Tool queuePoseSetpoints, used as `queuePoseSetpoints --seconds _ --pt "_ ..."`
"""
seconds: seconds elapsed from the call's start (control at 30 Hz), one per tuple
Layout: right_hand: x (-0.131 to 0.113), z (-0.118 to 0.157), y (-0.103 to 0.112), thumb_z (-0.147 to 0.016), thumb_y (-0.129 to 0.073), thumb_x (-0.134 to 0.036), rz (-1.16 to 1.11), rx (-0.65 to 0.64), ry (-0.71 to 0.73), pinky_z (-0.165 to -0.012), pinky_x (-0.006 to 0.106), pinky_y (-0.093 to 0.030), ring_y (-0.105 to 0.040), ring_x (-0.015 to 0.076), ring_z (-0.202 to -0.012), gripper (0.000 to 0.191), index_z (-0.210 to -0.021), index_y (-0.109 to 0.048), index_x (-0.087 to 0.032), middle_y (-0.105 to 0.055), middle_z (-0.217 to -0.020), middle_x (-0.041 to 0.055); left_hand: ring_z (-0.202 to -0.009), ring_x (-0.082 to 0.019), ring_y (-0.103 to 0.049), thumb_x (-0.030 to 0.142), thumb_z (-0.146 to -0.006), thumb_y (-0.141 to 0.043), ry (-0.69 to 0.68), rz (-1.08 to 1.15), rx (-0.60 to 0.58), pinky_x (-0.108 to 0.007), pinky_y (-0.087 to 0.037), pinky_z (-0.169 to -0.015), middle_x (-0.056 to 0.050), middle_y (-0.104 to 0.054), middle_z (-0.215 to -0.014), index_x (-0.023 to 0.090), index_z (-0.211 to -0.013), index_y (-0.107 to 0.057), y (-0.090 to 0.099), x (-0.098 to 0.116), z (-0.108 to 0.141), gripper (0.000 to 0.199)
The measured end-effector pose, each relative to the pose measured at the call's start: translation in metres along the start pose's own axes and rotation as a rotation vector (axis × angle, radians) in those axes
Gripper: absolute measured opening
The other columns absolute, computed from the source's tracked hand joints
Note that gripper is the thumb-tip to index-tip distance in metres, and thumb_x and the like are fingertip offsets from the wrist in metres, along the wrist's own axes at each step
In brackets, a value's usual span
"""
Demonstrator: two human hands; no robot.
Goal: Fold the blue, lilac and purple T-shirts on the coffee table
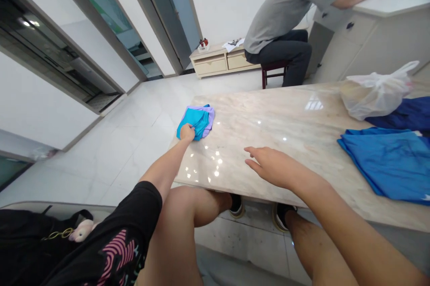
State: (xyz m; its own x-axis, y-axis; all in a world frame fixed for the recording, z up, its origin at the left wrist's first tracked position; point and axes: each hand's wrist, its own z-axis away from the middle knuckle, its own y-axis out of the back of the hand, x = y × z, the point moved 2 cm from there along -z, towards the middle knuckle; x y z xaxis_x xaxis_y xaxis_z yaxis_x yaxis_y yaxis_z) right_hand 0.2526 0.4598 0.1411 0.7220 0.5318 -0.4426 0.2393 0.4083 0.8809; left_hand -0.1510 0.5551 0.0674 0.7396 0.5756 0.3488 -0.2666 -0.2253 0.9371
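My left hand [187,132] is closed on the near edge of a folded turquoise cloth [196,122] on the marble tabletop [255,115]. A lilac cloth [208,116] lies under the turquoise one and shows past its far side. My right hand [272,167] is open, fingers spread, palm down, close over the polished stone and holding nothing. To its right, a folded blue garment [386,165] lies flat, well apart from either hand.
A white plastic bag [374,93] and a dark blue garment [405,114] lie at the table's right end. Behind the table, a seated person [278,21] in grey works at a white counter [386,3]. A low cream cabinet [218,61] stands against the far wall.
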Motion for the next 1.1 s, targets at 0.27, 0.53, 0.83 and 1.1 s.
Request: queuePoseSetpoints --seconds 0.27,0.53,0.83,1.1 --pt "0.003 -0.008 -0.032 -0.107 -0.056 -0.036 0.012 -0.099 -0.021 -0.127 0.045 -0.047 -0.062 0.0340 -0.149 0.061 -0.163 -0.057 -0.011 -0.061 -0.164 0.0211 -0.115 -0.024 -0.070 0.023 -0.107 -0.053 -0.166 0.385 0.114 -0.035 -0.054 -0.101 -0.010 -0.075 -0.121 0.021 -0.125 -0.061 0.084 0.044 0.039 0.020" --pt "-0.029 0.003 0.001 -0.107 -0.059 -0.044 -0.129 0.635 -0.159 -0.127 0.046 -0.044 -0.056 0.0334 -0.151 0.075 -0.172 -0.039 -0.012 -0.059 -0.162 0.0214 -0.070 -0.015 -0.064 0.036 -0.103 -0.067 -0.677 0.936 -0.254 -0.026 -0.052 -0.071 0.000 -0.071 -0.086 0.022 -0.114 -0.061 0.120 0.139 0.137 0.019" --pt "0.073 0.032 0.018 -0.108 -0.054 -0.029 -0.003 0.253 -0.483 -0.104 0.030 -0.052 -0.071 0.0273 -0.128 0.039 -0.139 -0.076 -0.017 -0.078 -0.137 0.0152 -0.108 -0.031 -0.073 0.040 -0.094 -0.070 -0.798 0.193 -0.494 -0.036 -0.055 -0.094 -0.010 -0.081 -0.108 0.024 -0.109 -0.073 0.012 0.130 0.165 0.022" --pt "0.111 0.035 0.000 -0.096 -0.077 -0.061 -0.136 -0.410 -0.318 -0.072 0.027 -0.048 -0.068 0.0207 -0.081 0.046 -0.091 -0.084 -0.016 -0.079 -0.087 0.0025 -0.056 -0.015 -0.038 0.071 -0.080 -0.073 -0.846 -0.003 -1.136 -0.031 -0.026 -0.055 0.001 -0.044 -0.054 0.023 -0.054 -0.050 -0.012 0.088 0.140 0.059"
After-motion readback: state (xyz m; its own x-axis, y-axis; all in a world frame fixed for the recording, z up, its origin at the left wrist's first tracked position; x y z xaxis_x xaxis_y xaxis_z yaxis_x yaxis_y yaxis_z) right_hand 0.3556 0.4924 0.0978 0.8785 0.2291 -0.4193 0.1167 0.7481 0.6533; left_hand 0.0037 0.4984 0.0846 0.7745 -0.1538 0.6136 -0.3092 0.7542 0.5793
